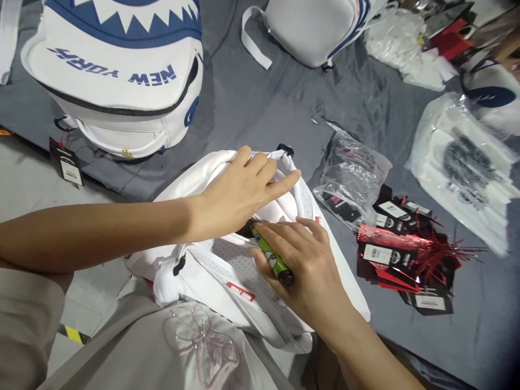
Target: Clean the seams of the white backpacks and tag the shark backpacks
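A white backpack [207, 303] with small red labels lies against my lap at the table's edge, its straps and dotted mesh padding facing up. Across its upper part reaches my left hand [239, 189], palm down, three fingers curled onto the fabric and the index finger stretched out to the right; its thumb is hidden. My right hand [304, 260] is closed round a green stick [270, 254] with black ends, pen-like or lighter-like. The stick's front end points at the backpack just below my left hand, where a dark spot shows; what it touches there is hidden.
Another white backpack [122, 70] lettered NEW YORK lies at upper left with a hanging tag [67, 165]. A further white bag [312, 27] is at the back. To the right are a clear plastic bag [353, 168], red-and-black tags [406, 249] and a plastic-wrapped package [463, 168].
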A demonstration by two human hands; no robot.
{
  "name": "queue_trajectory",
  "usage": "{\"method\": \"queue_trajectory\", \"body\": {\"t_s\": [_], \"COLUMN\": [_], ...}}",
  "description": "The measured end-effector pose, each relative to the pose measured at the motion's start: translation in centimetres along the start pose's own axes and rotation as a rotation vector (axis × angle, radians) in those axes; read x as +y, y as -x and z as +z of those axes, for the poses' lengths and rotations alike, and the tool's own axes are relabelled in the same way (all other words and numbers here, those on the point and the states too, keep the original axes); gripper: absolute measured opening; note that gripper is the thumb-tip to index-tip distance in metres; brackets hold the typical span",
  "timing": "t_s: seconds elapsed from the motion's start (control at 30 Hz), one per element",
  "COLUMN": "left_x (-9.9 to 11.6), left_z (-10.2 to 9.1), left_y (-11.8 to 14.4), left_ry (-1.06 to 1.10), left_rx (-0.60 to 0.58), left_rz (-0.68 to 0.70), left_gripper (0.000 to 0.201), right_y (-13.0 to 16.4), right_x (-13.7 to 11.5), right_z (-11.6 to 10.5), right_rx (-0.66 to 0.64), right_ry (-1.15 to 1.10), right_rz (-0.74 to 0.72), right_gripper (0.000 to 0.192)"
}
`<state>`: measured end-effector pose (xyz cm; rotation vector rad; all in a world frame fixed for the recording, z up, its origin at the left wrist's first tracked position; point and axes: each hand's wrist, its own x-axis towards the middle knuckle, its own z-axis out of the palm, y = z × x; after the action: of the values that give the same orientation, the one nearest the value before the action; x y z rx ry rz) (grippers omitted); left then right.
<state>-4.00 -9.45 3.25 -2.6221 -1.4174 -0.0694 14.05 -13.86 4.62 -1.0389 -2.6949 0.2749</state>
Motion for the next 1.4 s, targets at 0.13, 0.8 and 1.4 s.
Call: {"method": "queue_trajectory", "body": {"t_s": [0.13, 0.8, 1.4], "left_x": [0.0, -0.2, -0.2], "left_z": [0.1, -0.2, -0.2], "left_y": [0.0, 0.0, 0.2], "left_ry": [0.026, 0.204, 0.136], "left_rx": [0.005, -0.061, -0.044], "left_rz": [-0.008, -0.028, -0.025], "left_gripper": [0.072, 0.075, 0.074], "right_y": [-0.4, -0.4, -0.3], "right_x": [-0.4, -1.7, -1.7], "right_z": [0.7, 1.3, 1.7], "right_rx": [0.060, 0.123, 0.185], "right_ry": [-0.013, 0.034, -0.040], "right_rz": [0.019, 0.170, 0.175], "right_gripper": [0.019, 0.012, 0.014]}}
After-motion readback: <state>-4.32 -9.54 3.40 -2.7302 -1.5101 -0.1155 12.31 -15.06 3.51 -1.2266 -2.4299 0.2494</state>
